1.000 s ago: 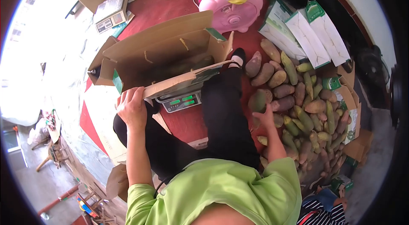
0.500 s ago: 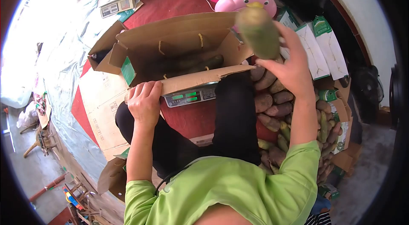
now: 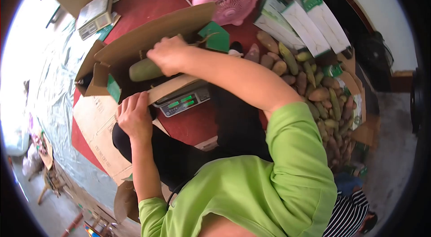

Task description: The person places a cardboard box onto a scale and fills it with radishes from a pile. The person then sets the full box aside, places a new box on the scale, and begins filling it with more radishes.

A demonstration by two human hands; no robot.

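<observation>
My right hand (image 3: 169, 56) is inside the open cardboard box (image 3: 143, 30), wrapped round the end of a thick green radish (image 3: 142, 71). The radish lies tilted low within the box walls; the box's bottom is mostly hidden. With its fingers bent over the near flap, my left hand (image 3: 134, 115) grips the box's front left edge. Under the box sits a digital scale (image 3: 183, 102) with lit green displays.
To the right lies a heap of green and brownish radishes (image 3: 321, 95). Behind it stand white cartons (image 3: 310, 26). A pink fan (image 3: 231, 6) is beyond the box, and a second scale (image 3: 95, 13) is at back left. A person in a striped top (image 3: 348, 214) is at lower right.
My right hand has carried the radish from above the box's right side down and left into it. My left hand keeps its hold on the flap. The view has shifted toward the right.
</observation>
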